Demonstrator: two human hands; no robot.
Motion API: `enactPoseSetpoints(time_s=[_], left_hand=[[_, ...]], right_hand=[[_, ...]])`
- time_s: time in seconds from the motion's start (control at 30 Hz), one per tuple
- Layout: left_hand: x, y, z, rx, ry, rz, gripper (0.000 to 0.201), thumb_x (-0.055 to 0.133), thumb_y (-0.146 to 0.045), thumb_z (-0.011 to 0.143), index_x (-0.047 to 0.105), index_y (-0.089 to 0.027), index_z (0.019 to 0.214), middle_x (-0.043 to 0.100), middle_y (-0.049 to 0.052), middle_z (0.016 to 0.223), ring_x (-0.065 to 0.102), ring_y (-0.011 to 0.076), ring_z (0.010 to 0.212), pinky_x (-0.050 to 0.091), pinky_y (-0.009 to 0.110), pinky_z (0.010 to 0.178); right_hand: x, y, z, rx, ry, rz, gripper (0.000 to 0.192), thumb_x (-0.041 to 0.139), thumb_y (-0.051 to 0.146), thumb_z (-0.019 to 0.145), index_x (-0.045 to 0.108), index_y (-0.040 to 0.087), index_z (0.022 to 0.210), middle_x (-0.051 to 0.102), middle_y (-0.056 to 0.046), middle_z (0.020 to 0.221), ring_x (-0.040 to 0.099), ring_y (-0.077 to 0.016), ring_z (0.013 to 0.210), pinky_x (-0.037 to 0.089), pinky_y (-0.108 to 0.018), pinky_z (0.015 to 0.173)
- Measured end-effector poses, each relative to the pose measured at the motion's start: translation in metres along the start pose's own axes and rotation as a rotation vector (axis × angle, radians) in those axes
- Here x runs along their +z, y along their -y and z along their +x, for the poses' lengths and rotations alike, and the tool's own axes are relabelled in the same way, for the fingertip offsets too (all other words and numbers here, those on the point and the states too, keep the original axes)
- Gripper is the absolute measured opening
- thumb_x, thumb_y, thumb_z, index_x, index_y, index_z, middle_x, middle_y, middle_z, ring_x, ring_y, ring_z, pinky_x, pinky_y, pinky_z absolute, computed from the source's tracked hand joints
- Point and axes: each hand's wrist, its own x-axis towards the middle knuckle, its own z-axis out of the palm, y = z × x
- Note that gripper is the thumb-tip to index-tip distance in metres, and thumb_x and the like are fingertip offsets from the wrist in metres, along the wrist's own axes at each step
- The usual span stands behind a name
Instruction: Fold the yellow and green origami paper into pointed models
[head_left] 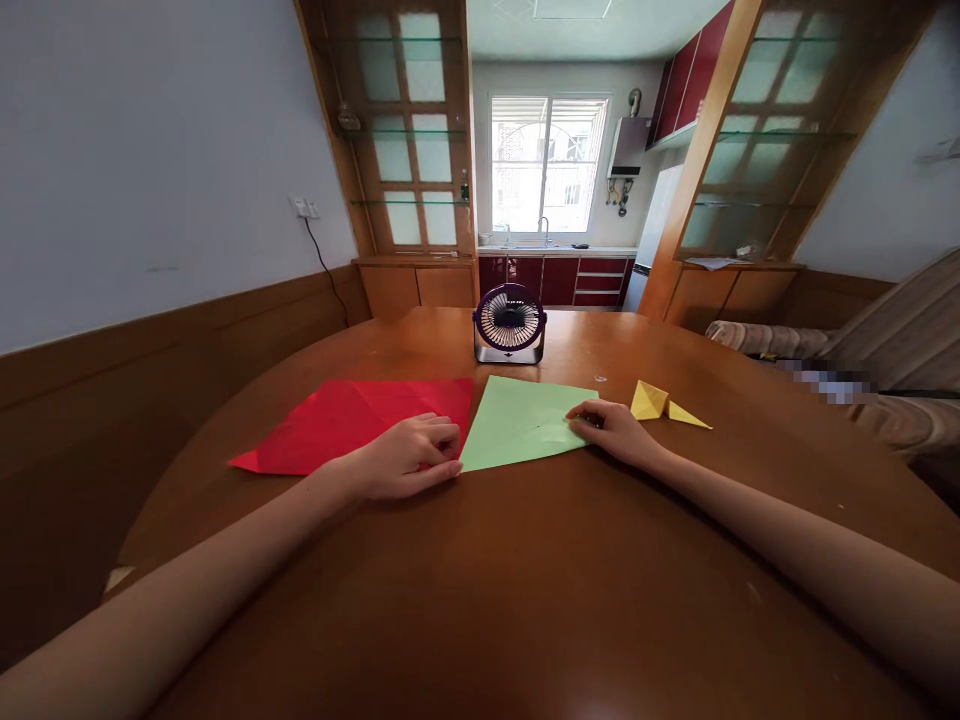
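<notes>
A light green sheet of paper (525,415) lies flat on the wooden table in front of me. My left hand (416,455) rests over the edge of a red sheet of paper (337,420), its fingers curled and its thumb tip at the green sheet's near left corner. At the green sheet's right edge, my right hand (611,430) is closed, thumb and fingertips pinching the paper. Just beyond that hand sits a folded yellow paper piece (651,400) with a pointed tail. My left hand and forearm cover part of the red sheet.
A small purple desk fan (510,320) stands behind the green sheet on the round table (510,590). Wooden cabinets (416,285) frame the kitchen beyond. On the right is a striped cushioned seat (900,330). A black cord (324,262) hangs from the left wall outlet.
</notes>
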Motion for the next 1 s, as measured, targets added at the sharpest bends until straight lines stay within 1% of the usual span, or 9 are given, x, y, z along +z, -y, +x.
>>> enactPoseSetpoints(time_s=[0.13, 0.2, 0.27, 0.4, 0.5, 0.67, 0.8, 0.87, 1.0], left_hand=[[0.003, 0.002, -0.002, -0.007, -0.020, -0.028, 0.050, 0.037, -0.037, 0.099, 0.066, -0.017, 0.065, 0.055, 0.004, 0.073, 0.049, 0.0144, 0.068, 0.040, 0.029, 0.069], [0.007, 0.003, -0.002, -0.045, -0.075, -0.064, 0.052, 0.035, -0.038, 0.100, 0.066, -0.017, 0.064, 0.057, 0.004, 0.072, 0.050, 0.0141, 0.069, 0.040, 0.028, 0.069], [0.011, 0.005, 0.000, -0.140, -0.161, -0.081, 0.052, 0.034, -0.040, 0.100, 0.068, -0.017, 0.067, 0.060, 0.004, 0.077, 0.054, 0.0151, 0.074, 0.042, 0.028, 0.071], [0.023, 0.008, 0.007, -0.375, -0.293, -0.079, 0.041, 0.037, -0.044, 0.098, 0.070, -0.019, 0.101, 0.064, 0.006, 0.096, 0.058, 0.0195, 0.089, 0.046, 0.033, 0.080], [0.032, 0.011, 0.015, -0.422, -0.269, -0.064, 0.037, 0.044, -0.043, 0.096, 0.065, -0.021, 0.117, 0.067, 0.006, 0.098, 0.060, 0.0213, 0.092, 0.045, 0.039, 0.086], [0.042, 0.011, 0.022, -0.411, -0.263, -0.085, 0.032, 0.056, -0.040, 0.090, 0.067, -0.023, 0.115, 0.067, 0.006, 0.097, 0.059, 0.0216, 0.093, 0.041, 0.044, 0.092], [0.039, 0.004, 0.018, -0.373, -0.334, -0.111, 0.021, 0.061, -0.040, 0.087, 0.074, -0.025, 0.094, 0.061, 0.007, 0.107, 0.056, 0.0227, 0.102, 0.041, 0.045, 0.094], [0.033, 0.001, 0.013, -0.289, -0.313, -0.099, 0.018, 0.061, -0.038, 0.087, 0.075, -0.025, 0.088, 0.062, 0.006, 0.105, 0.055, 0.0220, 0.102, 0.040, 0.044, 0.096], [0.022, 0.000, 0.005, -0.039, -0.152, -0.106, 0.019, 0.057, -0.030, 0.091, 0.075, -0.026, 0.094, 0.067, 0.005, 0.099, 0.058, 0.0192, 0.096, 0.042, 0.038, 0.093]], right_hand=[[0.001, -0.002, 0.000, 0.000, 0.004, 0.008, 0.024, 0.056, 0.036, 0.084, 0.071, 0.017, 0.091, 0.067, -0.004, 0.079, 0.055, -0.0171, 0.070, 0.044, -0.030, 0.065], [0.000, -0.003, 0.000, 0.000, 0.000, 0.005, 0.024, 0.056, 0.036, 0.084, 0.071, 0.018, 0.092, 0.066, -0.004, 0.079, 0.055, -0.0173, 0.070, 0.044, -0.030, 0.066], [0.000, -0.002, 0.000, 0.004, -0.004, 0.008, 0.025, 0.057, 0.037, 0.084, 0.070, 0.018, 0.092, 0.066, -0.004, 0.079, 0.055, -0.0172, 0.070, 0.044, -0.030, 0.065], [0.000, -0.001, 0.000, 0.023, -0.010, 0.035, 0.028, 0.056, 0.041, 0.084, 0.070, 0.018, 0.093, 0.063, -0.002, 0.073, 0.051, -0.0162, 0.065, 0.042, -0.030, 0.062], [0.000, -0.001, 0.001, 0.036, -0.032, 0.072, 0.030, 0.056, 0.043, 0.084, 0.070, 0.019, 0.096, 0.059, -0.001, 0.071, 0.049, -0.0153, 0.063, 0.040, -0.029, 0.060], [0.001, -0.004, 0.002, 0.010, -0.038, 0.132, 0.033, 0.056, 0.043, 0.084, 0.068, 0.019, 0.103, 0.054, 0.000, 0.071, 0.045, -0.0143, 0.062, 0.038, -0.028, 0.059], [0.000, -0.004, 0.002, 0.006, -0.019, 0.117, 0.033, 0.056, 0.044, 0.084, 0.068, 0.019, 0.103, 0.054, -0.001, 0.071, 0.046, -0.0146, 0.062, 0.039, -0.029, 0.059], [0.000, -0.003, 0.001, 0.011, -0.010, 0.118, 0.034, 0.056, 0.044, 0.084, 0.068, 0.018, 0.103, 0.054, -0.001, 0.070, 0.045, -0.0148, 0.062, 0.039, -0.029, 0.059], [0.000, -0.003, 0.001, 0.014, 0.002, 0.109, 0.035, 0.056, 0.044, 0.084, 0.067, 0.018, 0.105, 0.055, -0.001, 0.071, 0.046, -0.0151, 0.062, 0.039, -0.029, 0.060]])
